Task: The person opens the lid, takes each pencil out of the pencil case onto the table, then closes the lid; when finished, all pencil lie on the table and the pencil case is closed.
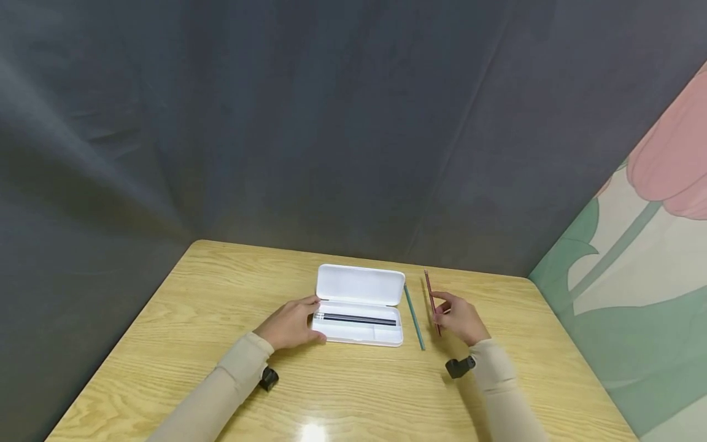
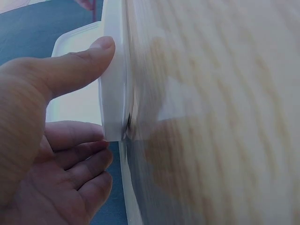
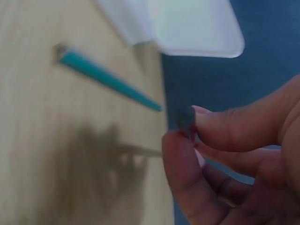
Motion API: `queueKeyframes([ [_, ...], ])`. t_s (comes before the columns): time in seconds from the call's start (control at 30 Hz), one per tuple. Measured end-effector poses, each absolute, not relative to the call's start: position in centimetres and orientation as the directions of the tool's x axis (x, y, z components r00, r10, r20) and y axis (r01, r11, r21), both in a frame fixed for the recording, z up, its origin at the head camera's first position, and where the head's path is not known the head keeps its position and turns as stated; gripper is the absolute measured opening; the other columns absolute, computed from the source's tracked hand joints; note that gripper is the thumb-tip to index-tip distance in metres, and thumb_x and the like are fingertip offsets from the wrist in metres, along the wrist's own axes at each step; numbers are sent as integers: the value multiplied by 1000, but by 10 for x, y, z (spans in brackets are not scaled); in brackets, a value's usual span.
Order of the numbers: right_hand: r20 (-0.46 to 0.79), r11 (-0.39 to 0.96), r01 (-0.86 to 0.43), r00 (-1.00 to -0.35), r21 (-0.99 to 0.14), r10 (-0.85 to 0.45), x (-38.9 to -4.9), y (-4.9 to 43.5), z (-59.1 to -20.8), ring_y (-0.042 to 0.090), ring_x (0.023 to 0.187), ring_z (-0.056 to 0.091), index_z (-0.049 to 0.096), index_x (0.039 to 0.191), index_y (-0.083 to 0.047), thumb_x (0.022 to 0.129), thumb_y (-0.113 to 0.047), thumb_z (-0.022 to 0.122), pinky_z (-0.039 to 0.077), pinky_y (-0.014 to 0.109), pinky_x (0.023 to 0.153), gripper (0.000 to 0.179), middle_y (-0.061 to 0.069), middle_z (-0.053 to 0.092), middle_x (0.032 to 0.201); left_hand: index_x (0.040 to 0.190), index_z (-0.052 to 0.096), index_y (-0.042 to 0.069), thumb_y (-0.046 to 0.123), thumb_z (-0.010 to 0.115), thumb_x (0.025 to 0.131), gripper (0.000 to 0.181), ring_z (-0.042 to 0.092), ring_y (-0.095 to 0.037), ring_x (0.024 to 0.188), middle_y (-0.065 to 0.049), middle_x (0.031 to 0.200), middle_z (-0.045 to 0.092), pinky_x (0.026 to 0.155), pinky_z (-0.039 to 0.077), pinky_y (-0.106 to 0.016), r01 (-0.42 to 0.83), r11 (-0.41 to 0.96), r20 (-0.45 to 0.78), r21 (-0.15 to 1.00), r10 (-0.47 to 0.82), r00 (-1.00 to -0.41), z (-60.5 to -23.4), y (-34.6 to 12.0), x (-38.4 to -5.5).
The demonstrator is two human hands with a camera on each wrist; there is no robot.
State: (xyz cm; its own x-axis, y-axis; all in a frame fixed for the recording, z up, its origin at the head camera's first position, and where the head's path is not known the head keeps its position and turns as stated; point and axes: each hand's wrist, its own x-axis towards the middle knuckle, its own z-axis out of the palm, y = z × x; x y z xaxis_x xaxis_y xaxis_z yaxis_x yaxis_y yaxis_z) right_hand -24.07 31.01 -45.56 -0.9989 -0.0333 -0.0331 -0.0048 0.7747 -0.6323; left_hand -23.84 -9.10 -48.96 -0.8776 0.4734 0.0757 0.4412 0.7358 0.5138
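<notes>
The left hand point(image 1: 291, 322) steadied the white box point(image 1: 348, 333) by its left end; well apart, the right hand point(image 1: 461, 320) pinched the red pencil point(image 1: 429, 286) above the table point(image 1: 342, 393), near the green pencil point(image 1: 413, 316). A firm pinch seemed best against swivelling. The open lid point(image 1: 361, 285) stood farthest.

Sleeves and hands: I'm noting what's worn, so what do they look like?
The left sleeve and right sleeve are plain beige, reaching the wrists. A small, dark camera sits by each wrist: left camera, right camera. Neither left hand nor right hand wears a glove.
</notes>
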Motion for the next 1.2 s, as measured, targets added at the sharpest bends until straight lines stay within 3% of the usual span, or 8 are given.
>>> queueKeyframes([
  [0.17, -86, 835, 7, -995, -550, -48, -242, 307, -472, 12, 61, 61, 55, 143, -3, 83, -6, 72, 50, 25, 55, 63, 8, 70, 89, 142, 56, -1, 51, 83, 80, 85, 52, -36, 141, -15, 155, 50, 113, 49, -44, 447, 739, 73, 504, 479, -875, -489, -90, -238],
  [0.37, -91, 890, -32, -992, -455, -83, -240, 299, -477, 14, 62, 58, 53, 144, -3, 83, -3, 72, 47, 26, 53, 63, 7, 72, 87, 143, 56, 0, 51, 83, 80, 86, 51, -36, 141, -15, 156, 49, 114, 48, -44, 446, 738, 75, 506, 477, -876, -490, -90, -237],
  [0.53, -1, 895, -82, -996, -439, -91, -239, 300, -472, 14, 65, 62, 58, 139, -2, 85, -4, 72, 50, 28, 55, 56, 8, 73, 88, 144, 55, 1, 51, 83, 80, 86, 50, -37, 142, -15, 156, 48, 115, 47, -45, 442, 740, 72, 507, 474, -877, -490, -89, -238],
  [0.63, 165, 857, -157, -983, -490, -86, -241, 298, -462, 17, 76, 69, 67, 130, -3, 88, -6, 73, 58, 30, 64, 42, 9, 76, 93, 144, 55, 2, 52, 83, 80, 86, 50, -36, 142, -14, 157, 48, 115, 48, -45, 440, 743, 69, 504, 473, -878, -490, -90, -239],
  [0.7, 250, 772, -225, -964, -594, -88, -243, 291, -454, 20, 85, 73, 70, 124, -2, 90, -3, 73, 62, 29, 72, 34, 12, 77, 98, 144, 55, 2, 52, 83, 80, 86, 50, -36, 142, -13, 157, 48, 115, 48, -45, 437, 745, 67, 503, 471, -880, -490, -90, -240],
  [0.8, 237, 555, -274, -961, -785, -140, -245, 273, -446, 25, 98, 74, 70, 122, 1, 90, 2, 71, 62, 23, 81, 31, 20, 74, 111, 144, 55, 2, 52, 83, 80, 86, 50, -36, 142, -13, 157, 48, 116, 47, -46, 432, 746, 63, 507, 467, -882, -488, -91, -240],
  [0.9, 161, 415, -246, -960, -876, -229, -248, 254, -449, 26, 103, 73, 70, 121, 3, 91, 5, 69, 60, 18, 83, 30, 25, 72, 116, 144, 55, 2, 51, 83, 80, 86, 49, -36, 143, -13, 157, 47, 116, 47, -46, 427, 743, 59, 515, 466, -883, -487, -90, -240],
  [1.2, 101, 585, -295, -935, -755, -341, -254, 214, -485, 14, 93, 73, 76, 108, -13, 88, 3, 73, 61, 21, 81, 25, 4, 77, 101, 144, 55, 1, 49, 83, 81, 84, 50, -36, 142, -14, 157, 47, 115, 47, -46, 435, 735, 54, 520, 480, -876, -486, -88, -236],
])
